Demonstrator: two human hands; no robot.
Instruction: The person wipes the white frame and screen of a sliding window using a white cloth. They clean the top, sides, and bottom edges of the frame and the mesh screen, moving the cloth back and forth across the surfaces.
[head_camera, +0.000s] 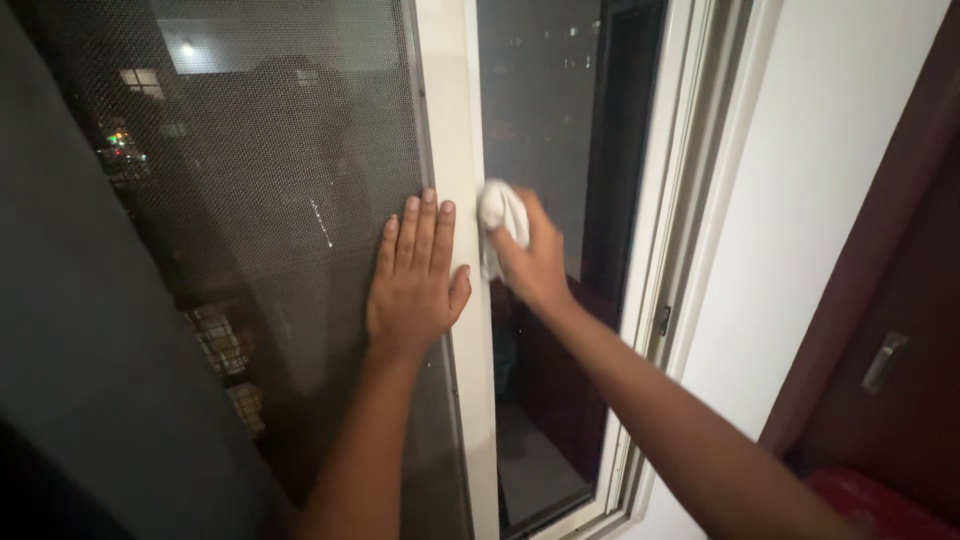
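A small white cloth (500, 215), crumpled into a wad, is pressed against the dark window glass (540, 110) just right of the white centre frame (455, 120). The right hand (535, 262) is clamped around the cloth. The left hand (413, 285) lies flat, fingers together, on the mesh screen (250, 180), its thumb on the frame. It is night outside; small lights reflect in the pane. A white wall (800, 200) runs to the right, then a dark red door (900, 330) with a metal handle (884, 362).
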